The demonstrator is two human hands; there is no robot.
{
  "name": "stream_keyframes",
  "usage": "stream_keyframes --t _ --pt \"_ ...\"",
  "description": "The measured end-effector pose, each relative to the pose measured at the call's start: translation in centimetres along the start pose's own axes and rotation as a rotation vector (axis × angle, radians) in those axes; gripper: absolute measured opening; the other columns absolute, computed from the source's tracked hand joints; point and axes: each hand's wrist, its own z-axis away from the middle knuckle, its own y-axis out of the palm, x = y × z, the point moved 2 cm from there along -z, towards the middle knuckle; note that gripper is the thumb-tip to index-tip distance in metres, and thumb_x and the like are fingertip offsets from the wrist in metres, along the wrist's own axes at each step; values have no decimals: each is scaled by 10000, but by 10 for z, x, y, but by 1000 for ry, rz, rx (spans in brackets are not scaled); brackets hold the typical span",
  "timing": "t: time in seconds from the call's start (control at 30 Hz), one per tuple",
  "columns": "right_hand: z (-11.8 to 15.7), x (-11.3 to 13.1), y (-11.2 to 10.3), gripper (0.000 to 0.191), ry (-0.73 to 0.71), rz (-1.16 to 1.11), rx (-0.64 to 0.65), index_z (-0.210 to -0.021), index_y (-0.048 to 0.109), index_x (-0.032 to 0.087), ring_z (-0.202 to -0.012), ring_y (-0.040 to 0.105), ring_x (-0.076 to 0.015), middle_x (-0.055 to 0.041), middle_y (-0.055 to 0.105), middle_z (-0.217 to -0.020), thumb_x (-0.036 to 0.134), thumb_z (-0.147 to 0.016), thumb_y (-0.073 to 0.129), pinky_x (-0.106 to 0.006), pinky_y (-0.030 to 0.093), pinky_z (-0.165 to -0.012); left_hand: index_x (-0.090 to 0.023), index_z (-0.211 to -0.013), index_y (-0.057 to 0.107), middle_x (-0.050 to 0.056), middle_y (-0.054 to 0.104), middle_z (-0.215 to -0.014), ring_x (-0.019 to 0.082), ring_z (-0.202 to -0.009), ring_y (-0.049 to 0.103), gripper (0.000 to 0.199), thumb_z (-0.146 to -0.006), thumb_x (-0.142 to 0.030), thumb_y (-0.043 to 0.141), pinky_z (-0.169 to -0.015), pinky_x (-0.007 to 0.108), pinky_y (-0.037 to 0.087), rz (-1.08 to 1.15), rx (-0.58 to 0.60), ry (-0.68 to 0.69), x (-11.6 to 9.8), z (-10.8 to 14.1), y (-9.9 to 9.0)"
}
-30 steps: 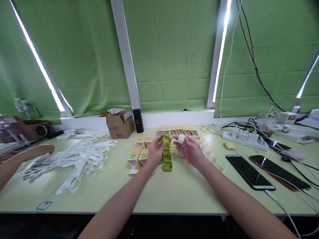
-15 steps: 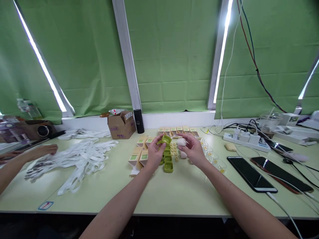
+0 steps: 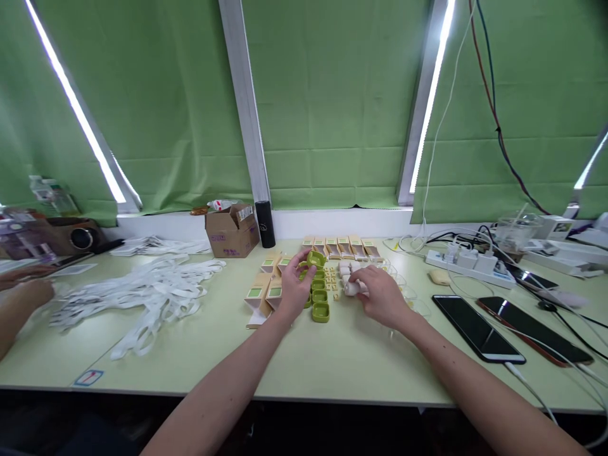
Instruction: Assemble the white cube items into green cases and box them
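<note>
In the head view my left hand (image 3: 297,284) pinches a small olive-green square cup (image 3: 316,258), raised above more such green cups (image 3: 320,311) standing in rows. My right hand (image 3: 381,293) is lowered over a group of white rounded cylinders (image 3: 349,268), its fingers closed about one white cylinder (image 3: 351,289) at the near end. Small pale yellow cubes (image 3: 331,278) lie in columns between the green cups and the white pieces. Clear round plastic cups (image 3: 420,307) stand beyond the right hand, partly hidden by it.
Folded cardboard pieces with green labels (image 3: 255,293) stand left and behind. White straps (image 3: 142,304) are piled at left, near another person's hand (image 3: 35,294). A cardboard box (image 3: 230,235) and black cylinder (image 3: 265,225) stand at the back. Phones (image 3: 477,329), cables and a power strip (image 3: 470,269) lie at right.
My right hand has moved down to the white cylinders with the piece it held up. My left hand still holds the green cup. The other person's hand has drawn back to the left.
</note>
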Motion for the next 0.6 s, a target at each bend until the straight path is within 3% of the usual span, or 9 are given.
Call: stream_keyframes --t 0.2,0.6 --pt "7 3 13 378 -81 133 85 -969 700 240 -994 637 -308 -71 771 -971 -4 -682 713 -421 455 -803 -183 -1370 666 154 692 -1354 268 -1165 704 510 -909 -382 757 -1044 448 590 -4 7 16 0 0 0" --pt "9 9 13 373 -83 268 193 -992 715 208 -1049 608 -317 -111 755 -1046 0 -682 722 -422 426 -843 -179 -1355 660 146 694 -1347 261 -1173 700 512 -896 -369 780 -1068 440 576 85 27 18 0 1 1"
